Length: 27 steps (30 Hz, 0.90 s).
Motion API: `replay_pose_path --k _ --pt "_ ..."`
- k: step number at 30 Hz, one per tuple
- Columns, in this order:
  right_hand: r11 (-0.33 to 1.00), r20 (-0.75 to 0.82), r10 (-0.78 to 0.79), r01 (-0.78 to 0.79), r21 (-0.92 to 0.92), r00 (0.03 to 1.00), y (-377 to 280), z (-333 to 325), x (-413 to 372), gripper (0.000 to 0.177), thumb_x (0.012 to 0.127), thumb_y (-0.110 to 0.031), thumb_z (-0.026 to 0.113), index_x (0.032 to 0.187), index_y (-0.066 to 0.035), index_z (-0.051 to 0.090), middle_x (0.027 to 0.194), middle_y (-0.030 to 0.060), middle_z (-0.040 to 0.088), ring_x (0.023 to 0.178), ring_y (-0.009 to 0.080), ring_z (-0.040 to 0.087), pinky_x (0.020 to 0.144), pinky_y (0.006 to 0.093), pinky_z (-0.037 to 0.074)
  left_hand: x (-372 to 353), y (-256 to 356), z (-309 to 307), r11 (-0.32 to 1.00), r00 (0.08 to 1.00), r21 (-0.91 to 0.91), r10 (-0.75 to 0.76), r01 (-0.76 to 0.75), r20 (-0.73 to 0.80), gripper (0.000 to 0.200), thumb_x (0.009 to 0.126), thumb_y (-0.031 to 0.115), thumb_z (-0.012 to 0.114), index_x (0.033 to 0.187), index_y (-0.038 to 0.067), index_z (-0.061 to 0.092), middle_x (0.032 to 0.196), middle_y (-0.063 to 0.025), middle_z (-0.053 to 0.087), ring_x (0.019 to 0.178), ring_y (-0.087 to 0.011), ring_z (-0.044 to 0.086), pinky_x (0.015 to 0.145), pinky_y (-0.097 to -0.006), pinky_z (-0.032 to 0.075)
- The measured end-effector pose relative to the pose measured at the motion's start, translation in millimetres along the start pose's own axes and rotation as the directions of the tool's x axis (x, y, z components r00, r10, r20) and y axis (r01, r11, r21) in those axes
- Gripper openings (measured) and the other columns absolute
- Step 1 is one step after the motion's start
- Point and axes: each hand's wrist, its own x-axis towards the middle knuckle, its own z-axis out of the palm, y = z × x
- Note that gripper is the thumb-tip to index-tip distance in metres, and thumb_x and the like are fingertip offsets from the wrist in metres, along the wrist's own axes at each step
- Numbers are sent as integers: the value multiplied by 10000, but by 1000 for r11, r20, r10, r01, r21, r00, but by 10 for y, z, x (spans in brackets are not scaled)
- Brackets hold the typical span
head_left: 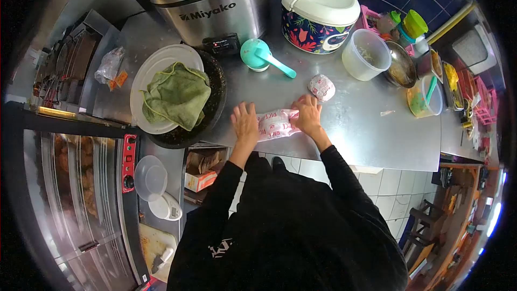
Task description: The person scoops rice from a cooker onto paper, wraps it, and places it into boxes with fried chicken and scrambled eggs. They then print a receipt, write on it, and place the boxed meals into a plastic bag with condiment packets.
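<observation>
A white paper packet with red print (276, 124) lies on the steel counter between my two hands. My left hand (245, 125) holds its left end, fingers a little apart and pointing away from me. At the other end, my right hand (308, 115) grips the paper with bent fingers. What is inside the paper is hidden. Just beyond my right hand sits a round paper-wrapped bundle (321, 87) with the same red print. A turquoise scoop (273, 60) rests farther back, on a small tub.
Left of my hands, a green cloth (177, 96) covers part of a pale plate (141, 75) on a dark round pan (215, 102). Behind stand a steel Miyako rice dispenser (210, 16) and a floral rice cooker (319, 29). Plastic tubs (366, 56) and a metal bowl (401, 67) stand right.
</observation>
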Motion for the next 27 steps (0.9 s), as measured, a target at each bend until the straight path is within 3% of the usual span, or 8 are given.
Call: replay_pose_path --k 3,7,12,15,18,21,24,27 --pt "992 337 -22 -22 125 941 115 94 29 146 660 -110 694 790 -147 637 854 54 566 886 256 575 819 421 365 58 -213 -14 986 979 -145 106 -81 174 214 716 19 643 910 40 557 913 -122 603 928 -331 584 717 -440 469" --pt "923 -127 -370 380 64 920 145 278 -299 81 708 -80 633 755 -96 570 815 23 542 865 220 552 747 380 372 -266 -350 174 946 988 -309 133 -102 82 143 765 30 579 902 61 603 913 -95 615 853 -321 599 698 -442 480" --pt "845 20 -508 494 203 861 290 -58 -520 509 711 -105 703 1197 -25 576 1161 113 596 1011 254 556 931 441 389 -545 -370 45 883 959 -380 282 -275 -37 249 818 88 584 1059 56 638 1005 -82 637 928 -300 613 812 -397 508" --pt "769 -13 -596 575 281 803 304 -271 -428 442 710 -88 694 1138 -26 606 1152 96 616 978 258 575 890 431 430 -553 -322 -173 867 933 -364 359 -341 -20 227 827 150 612 1022 38 643 1038 -73 644 950 -293 615 829 -380 508" --pt "778 73 -598 557 289 798 485 48 -325 351 709 -102 706 1051 -50 646 1069 84 640 947 270 602 825 404 482 -432 -458 26 852 934 -433 351 -293 59 223 809 202 643 979 59 652 1002 -68 645 937 -295 614 819 -400 505" --pt "886 420 -426 277 371 801 445 68 10 235 714 -80 699 948 -71 671 951 81 645 906 277 621 755 383 510 -206 -487 86 909 906 -407 242 -87 346 172 798 211 653 908 79 648 962 -59 640 922 -291 610 801 -422 498" --pt "977 506 -187 103 188 842 148 83 292 200 720 -48 676 916 -86 684 912 92 638 947 282 613 747 411 510 -41 -443 176 926 891 -375 204 -41 407 168 777 202 667 880 78 618 905 -86 629 892 -311 610 786 -438 488" --pt "958 548 -91 224 -181 832 -176 159 442 164 743 -49 640 896 -89 680 937 100 633 968 285 600 759 432 501 -22 -231 98 975 981 -216 95 -57 171 232 734 181 701 892 56 585 859 -127 622 867 -336 612 774 -435 484"
